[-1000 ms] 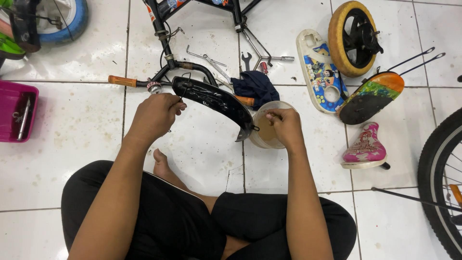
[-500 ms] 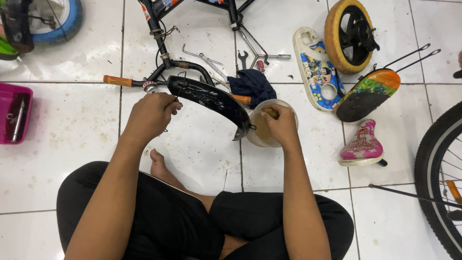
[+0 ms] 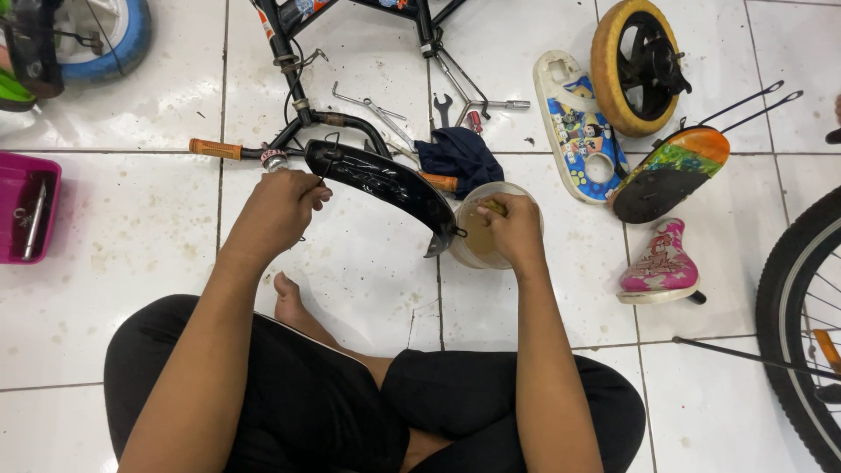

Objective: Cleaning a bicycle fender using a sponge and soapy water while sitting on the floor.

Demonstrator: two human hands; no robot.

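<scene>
I sit cross-legged on a white tiled floor. My left hand [image 3: 279, 208] grips the near end of a curved black bicycle fender [image 3: 385, 186], held just above the floor. My right hand [image 3: 512, 226] reaches into a round clear tub [image 3: 469, 248] of yellowish grease, with its fingertips pinched on something small and yellowish that I cannot make out. The fender's far tip touches the tub's left rim.
A black bike frame [image 3: 298, 88] with orange grips [image 3: 215, 149] lies ahead, with wrenches [image 3: 442, 107] and a dark cloth [image 3: 462, 156] beside it. To the right are a yellow wheel [image 3: 626, 66], a printed chain guard [image 3: 578, 131], a colourful fender [image 3: 670, 171], a pink saddle [image 3: 657, 263] and a large tyre [image 3: 793, 324]. A pink tray [image 3: 26, 210] sits left.
My right hand has moved from the tub's rim down into the tub. The left hand keeps its hold on the fender, which has barely shifted.
</scene>
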